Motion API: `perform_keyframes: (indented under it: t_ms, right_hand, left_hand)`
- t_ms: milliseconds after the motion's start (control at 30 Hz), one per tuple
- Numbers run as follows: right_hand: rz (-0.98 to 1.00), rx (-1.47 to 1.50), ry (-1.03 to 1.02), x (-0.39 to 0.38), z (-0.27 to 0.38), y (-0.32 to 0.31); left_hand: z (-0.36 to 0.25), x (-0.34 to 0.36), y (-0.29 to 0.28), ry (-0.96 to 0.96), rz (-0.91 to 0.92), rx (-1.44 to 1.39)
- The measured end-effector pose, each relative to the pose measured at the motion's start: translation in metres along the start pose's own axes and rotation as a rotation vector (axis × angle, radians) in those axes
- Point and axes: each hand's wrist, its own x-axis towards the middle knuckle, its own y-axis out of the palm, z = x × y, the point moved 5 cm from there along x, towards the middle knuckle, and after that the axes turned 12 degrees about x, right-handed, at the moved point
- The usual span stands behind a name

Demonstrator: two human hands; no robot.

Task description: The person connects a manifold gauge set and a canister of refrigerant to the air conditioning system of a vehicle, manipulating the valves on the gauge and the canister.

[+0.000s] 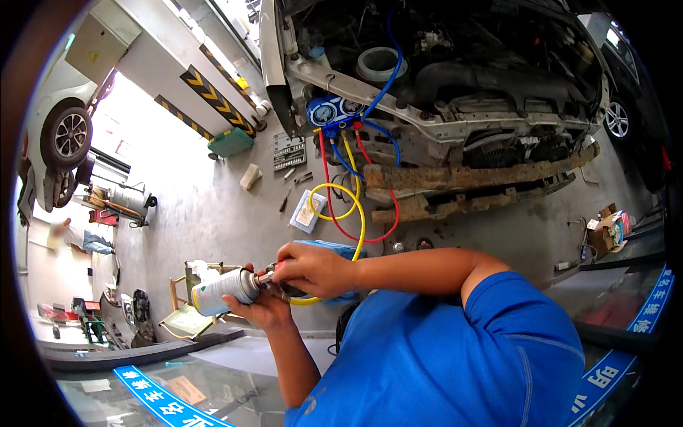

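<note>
A white and silver refrigerant can (220, 293) lies tilted on its side in my left hand (265, 310), whose fingers wrap round it from below. At the can's top end is a metal can tap (264, 278), and my right hand (313, 270) is closed on it. A yellow hose (362, 229) runs from near the tap, passing behind my right hand and forearm, and loops up to a blue manifold gauge set (337, 114). That gauge set hangs at the front of an open engine bay (498, 71), with red (395, 222) and blue hoses (399, 53) attached.
A rusty bumper beam (469, 175) juts out at the car's front. On the floor lie an open socket set (289, 152), a white-and-blue box (307, 211) and loose tools. A folding chair (186, 320) stands left, a green case (231, 142) farther off, and a carton (607, 232) right.
</note>
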Motion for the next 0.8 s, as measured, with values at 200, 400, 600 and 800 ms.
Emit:
perform_keyframes:
  t_ms: [200, 400, 600, 800]
  right_hand:
    - [-0.095, 0.809, 1.069, -0.015, -0.025, 0.005]
    - [0.026, -0.036, 0.028, 0.009, 0.005, -0.014]
    - [-0.023, 0.753, 0.883, -0.016, -0.018, 0.007]
    - [0.005, 0.442, 0.672, 0.002, -0.021, -0.007]
  left_hand:
    - [0.0, 0.0, 0.0, 0.034, 0.013, 0.068]
    - [-0.001, -0.003, 0.002, 0.023, -0.026, 0.058]
    - [-0.002, -0.004, 0.001, 0.019, 0.008, 0.05]
    - [-0.005, -0.002, -0.004, 0.022, -0.015, 0.07]
